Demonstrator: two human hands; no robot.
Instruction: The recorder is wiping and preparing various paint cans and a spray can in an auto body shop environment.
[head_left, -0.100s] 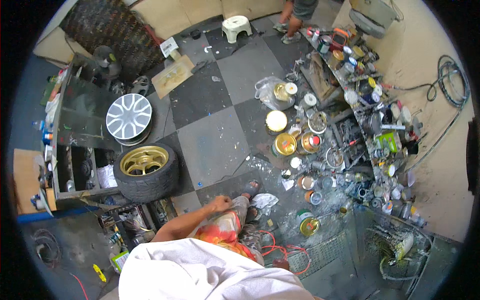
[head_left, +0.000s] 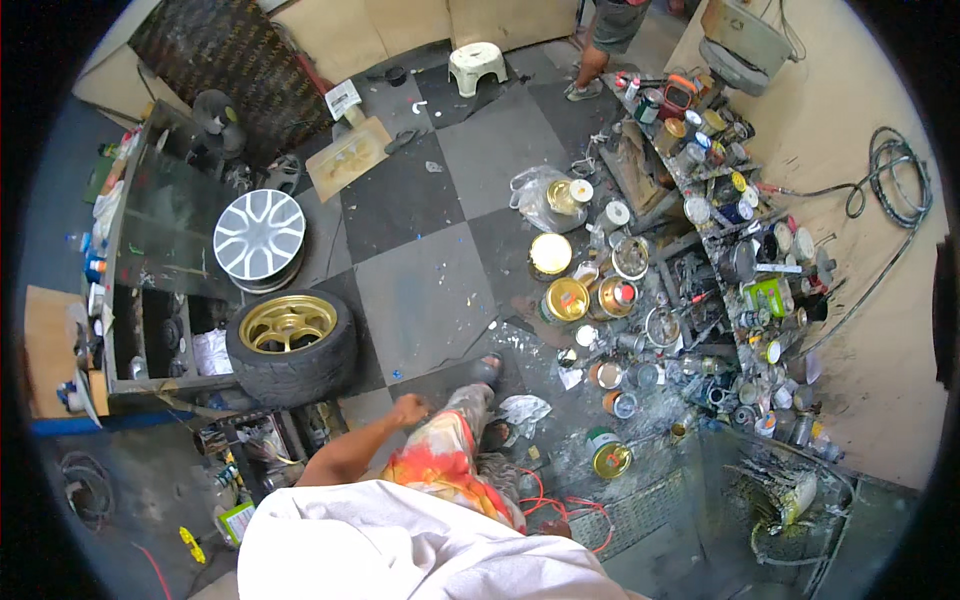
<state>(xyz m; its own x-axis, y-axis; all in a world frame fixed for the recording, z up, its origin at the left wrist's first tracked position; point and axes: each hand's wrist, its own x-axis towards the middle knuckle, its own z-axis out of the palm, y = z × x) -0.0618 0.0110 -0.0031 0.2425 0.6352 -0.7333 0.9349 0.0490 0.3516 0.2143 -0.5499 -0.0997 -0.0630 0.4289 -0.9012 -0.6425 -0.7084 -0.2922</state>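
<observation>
My left hand (head_left: 410,408) hangs beside my legs, fingers loosely curled with nothing seen in them, right of the tire with the gold rim (head_left: 289,322). My right hand (head_left: 552,529) barely shows past the white cloth (head_left: 420,545) over my body; its fingers are hidden. An orange-stained rag or apron (head_left: 437,463) covers my thighs. Near my feet lie a crumpled white cloth (head_left: 524,411), an orange hose (head_left: 532,505) and a green-and-gold can (head_left: 610,456). A silver alloy wheel (head_left: 259,233) lies behind the tire.
Paint cans (head_left: 566,299) and jars crowd the floor and a cluttered shelf (head_left: 722,228) on the right. A cabinet (head_left: 160,250) stands left, a white stool (head_left: 477,62) by the back wall. Another person's legs (head_left: 605,45) are at the top. A coiled hose (head_left: 895,175) hangs right.
My left hand has swung slightly left and my foot has shifted a little. The other person's legs have moved right. The view has shifted slightly.
</observation>
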